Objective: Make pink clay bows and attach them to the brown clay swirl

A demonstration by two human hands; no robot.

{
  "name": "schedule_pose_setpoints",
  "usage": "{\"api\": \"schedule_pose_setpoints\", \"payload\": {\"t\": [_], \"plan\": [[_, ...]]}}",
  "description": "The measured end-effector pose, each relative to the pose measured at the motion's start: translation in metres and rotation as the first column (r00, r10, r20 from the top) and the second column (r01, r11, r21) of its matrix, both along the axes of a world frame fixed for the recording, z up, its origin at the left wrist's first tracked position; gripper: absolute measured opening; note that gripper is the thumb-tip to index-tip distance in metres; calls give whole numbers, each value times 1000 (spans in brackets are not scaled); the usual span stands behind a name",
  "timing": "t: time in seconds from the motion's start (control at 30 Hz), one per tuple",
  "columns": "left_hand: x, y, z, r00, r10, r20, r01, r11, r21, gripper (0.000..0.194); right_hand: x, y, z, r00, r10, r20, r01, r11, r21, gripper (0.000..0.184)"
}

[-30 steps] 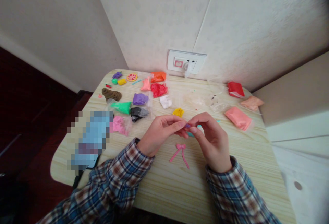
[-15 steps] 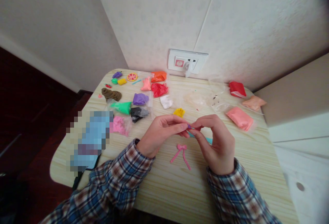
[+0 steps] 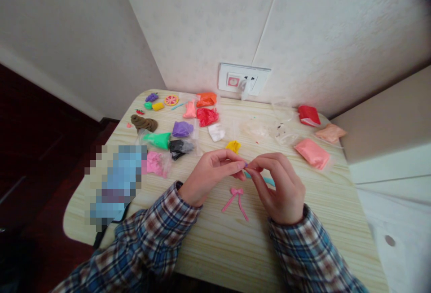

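My left hand [image 3: 215, 172] pinches a tiny piece of purple clay [image 3: 246, 165] between thumb and fingers. The fingertips of my right hand [image 3: 281, 185] close on the same piece from the other side, so most of it is hidden. Both hands are raised over the table. Below them lies a pink clay bow [image 3: 237, 191] with two long tails. A light blue stick-like tool [image 3: 269, 181] rests on the table, partly behind my right hand. Just beyond my fingers is a lump of yellow clay [image 3: 233, 146].
Bags of coloured clay, among them purple [image 3: 182, 129], green [image 3: 158, 140] and red [image 3: 208, 116], spread across the table's left half. Small clay fruits [image 3: 158, 106] sit at the far left. A blurred-out phone [image 3: 117, 185] lies near left. Salmon clay [image 3: 313, 153] is at right.
My right hand's fingers have shifted slightly on the purple clay, and less of it shows. The whole view has moved a little; the things on the table stay put.
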State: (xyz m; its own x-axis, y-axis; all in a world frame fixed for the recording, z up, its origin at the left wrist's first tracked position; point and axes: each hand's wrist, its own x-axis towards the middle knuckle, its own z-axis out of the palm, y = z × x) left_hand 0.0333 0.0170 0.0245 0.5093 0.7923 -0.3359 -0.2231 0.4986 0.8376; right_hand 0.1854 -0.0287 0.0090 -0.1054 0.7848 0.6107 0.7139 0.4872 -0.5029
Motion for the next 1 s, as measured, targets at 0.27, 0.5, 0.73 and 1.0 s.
{"api": "schedule_pose_setpoints", "payload": {"t": [0.27,0.5,0.73,1.0], "plan": [[0,0,0,999,-24,26,25,999,-35,20,-2,1,2,999,35,-12,-35,999,-23,13],[-1,2,4,994,72,82,-72,997,-1,20,-4,2,3,860,-58,-507,-34,985,-170,7],[-2,5,4,993,99,60,-98,995,-24,20,-4,6,1,380,-5,-925,-439,879,-185,16],[-5,6,2,994,89,62,-89,996,-2,15,-7,7,8,191,-78,-978,-549,818,-172,34]]}}
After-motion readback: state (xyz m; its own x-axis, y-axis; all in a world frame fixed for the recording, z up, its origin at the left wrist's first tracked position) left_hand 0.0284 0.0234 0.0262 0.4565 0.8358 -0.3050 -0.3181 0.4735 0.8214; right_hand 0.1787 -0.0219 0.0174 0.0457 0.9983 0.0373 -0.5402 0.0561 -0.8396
